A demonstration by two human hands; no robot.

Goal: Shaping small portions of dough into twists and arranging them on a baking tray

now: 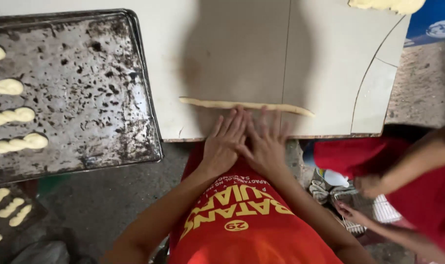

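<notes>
Landmark: the dough rope. All places below are given from it.

Your left hand and right hand lie flat just on your side of the rope, side by side and touching each other, fingers stretched out and slightly spread. Fingertips reach the rope's near edge; nothing is gripped in either hand.

The rope lies across the pale work board, close to the board's near edge.

Risks, as judged:
- Uneven palm pressure would likely thin the middle and leave the ends thick; the right end already tapers to a point and could tear.
- The rope sits near the board's edge; a roll pulled too far toward you could take it off.
- The seam in the board, running under the rope right of centre, may mark or snag soft dough.

Materials:
- Rope: pale cream, soft, matte, long and thin, slightly wavy.
- Board: smooth, off-white, with a curved crack to the far right of the rope.
- Baking tray, left of the rope: dark metal, pitted and flaking, raised rim; twisted dough pieces along its left side.
- Another person's hands work at lower right, apart from yours.
</notes>
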